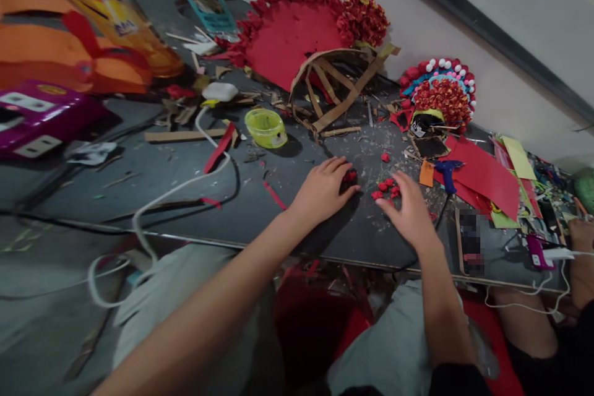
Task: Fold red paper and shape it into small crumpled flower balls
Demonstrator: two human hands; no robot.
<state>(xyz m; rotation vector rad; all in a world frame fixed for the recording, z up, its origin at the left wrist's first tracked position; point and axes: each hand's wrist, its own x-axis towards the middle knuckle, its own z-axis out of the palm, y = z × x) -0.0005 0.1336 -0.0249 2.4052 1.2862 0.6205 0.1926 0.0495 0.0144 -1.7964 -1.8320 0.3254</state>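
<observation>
Several small crumpled red paper pieces (388,185) lie in a cluster on the dark table. My right hand (411,210) curves around the right side of that cluster, thumb and fingers apart. To the left, my left hand (325,192) rests low over the table with its fingers apart; more red paper lies by its fingertips, partly hidden, and I cannot tell whether they touch it. One lone red piece (385,157) sits just beyond the cluster. A blue glue gun (448,174) lies right of my right hand.
Behind stand a red fan-shaped board (292,37) with ruffled edging, a cardboard frame (338,86) and a decorated headpiece (440,93). A yellow tape roll (265,128), a white cable (162,195), red sheets (487,176) and a phone (469,241) lie around. Another person's hand (581,238) is far right.
</observation>
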